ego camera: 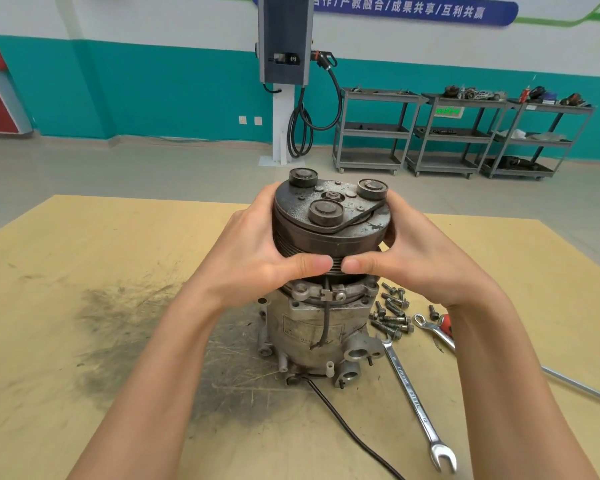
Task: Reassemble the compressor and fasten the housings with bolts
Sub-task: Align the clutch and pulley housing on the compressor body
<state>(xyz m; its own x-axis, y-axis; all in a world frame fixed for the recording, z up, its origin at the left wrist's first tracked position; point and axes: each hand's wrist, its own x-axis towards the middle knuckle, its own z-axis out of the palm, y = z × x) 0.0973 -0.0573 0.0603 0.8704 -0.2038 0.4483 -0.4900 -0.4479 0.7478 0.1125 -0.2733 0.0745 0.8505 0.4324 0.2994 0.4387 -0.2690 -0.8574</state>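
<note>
A compressor (321, 327) stands upright near the middle of the wooden desk (84, 258), its dark grooved pulley (326, 237) and clutch plate on top and its pale aluminium body below, with mounting lugs and two round ports low on the side facing the person. Both hands grip the pulley from opposite sides — the left hand (253, 251) curls round its left flank, the right hand (416, 258) round its right, and the two thumbs lie along the grooves at the front, their tips almost meeting. The fingers of each hand wrap behind the pulley and are mostly hidden there. A thin black wire hangs down the front of the body, and a black cable (354, 427) runs from the base toward the near edge of the desk. Just beside the compressor on its right lies a loose heap of bolts (392, 313), apart from the housing. Toward the right edge of the desk a long combination wrench (414, 400) lies with its open end pointing to the near edge, its ring end close to the compressor's base. A second wrench (432, 329) lies just beyond the bolts, partly under the right forearm, with something red beside it — what it is cannot be told. A dark smudge (125, 317) stains the desk left of the compressor.
</note>
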